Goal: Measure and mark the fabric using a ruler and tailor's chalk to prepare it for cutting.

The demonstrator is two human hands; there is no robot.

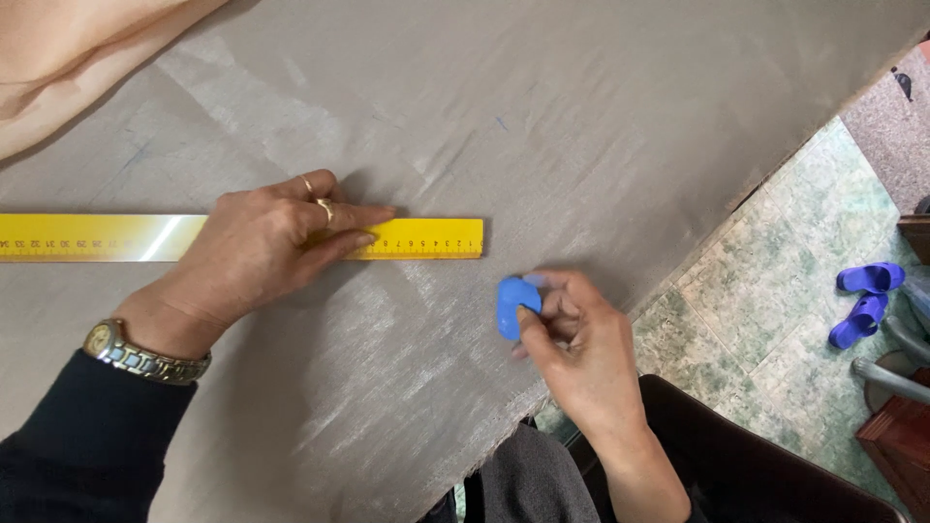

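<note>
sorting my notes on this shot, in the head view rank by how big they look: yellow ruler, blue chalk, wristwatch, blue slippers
1. yellow ruler
2. wristwatch and blue slippers: look alike, and the slippers lie farther off on the floor, so unranked
3. blue chalk

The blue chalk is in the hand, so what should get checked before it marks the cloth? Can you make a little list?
1. Yellow ruler lies flat on the grey cloth: ok.
2. Left hand presses the ruler down: ok.
3. Right hand pinches the blue chalk in its fingertips: ok.
4. Chalk sits against the ruler's edge: not ok, it is below and apart from it.
5. Cloth smooth near the ruler: ok.
6. Chalk edge sharp: cannot tell.
</note>
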